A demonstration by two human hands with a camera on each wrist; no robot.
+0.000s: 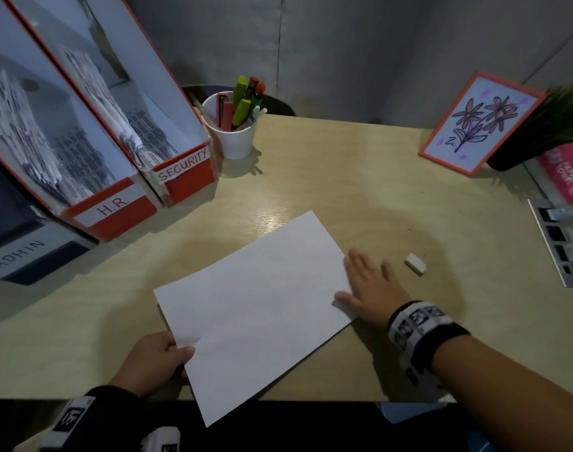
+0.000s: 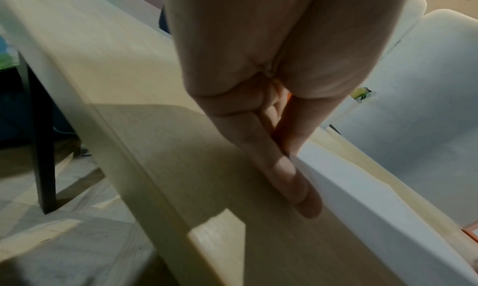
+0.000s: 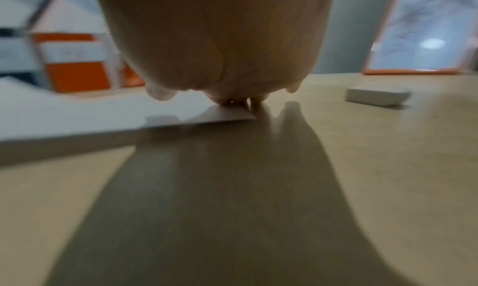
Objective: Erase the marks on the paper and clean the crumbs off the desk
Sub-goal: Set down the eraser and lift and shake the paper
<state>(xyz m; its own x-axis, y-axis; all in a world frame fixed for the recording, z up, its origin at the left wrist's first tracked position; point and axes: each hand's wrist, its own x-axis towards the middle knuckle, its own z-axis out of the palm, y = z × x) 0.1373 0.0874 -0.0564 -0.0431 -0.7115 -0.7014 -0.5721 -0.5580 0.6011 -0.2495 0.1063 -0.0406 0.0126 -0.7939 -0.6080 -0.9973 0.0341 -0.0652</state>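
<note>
Your paper (image 1: 256, 308) sits skewed on the desk (image 1: 392, 177): long axis runs from the near corner, which overhangs the desk's front edge, up to the far-right corner. No marks readable on its face. Your left hand (image 1: 151, 362) pinches the near-left edge, thumb on top, fingers (image 2: 282, 167) under the sheet. Your right hand (image 1: 368, 288) is flat, fingers spread, lying on the desk at the right edge, thumb on the sheet; it grasps nothing.

The white eraser (image 1: 415, 263) lies loose on the desk just right of your right hand, not touching it.

Around: red file boxes (image 1: 181, 171) labelled SECURITY and H.R. far left, white cup of pens (image 1: 234, 132) behind the paper, framed flower drawing (image 1: 474, 122) leaning far right beside a plant (image 1: 552, 125). All well apart from the sheet. Crumbs: can't tell.
</note>
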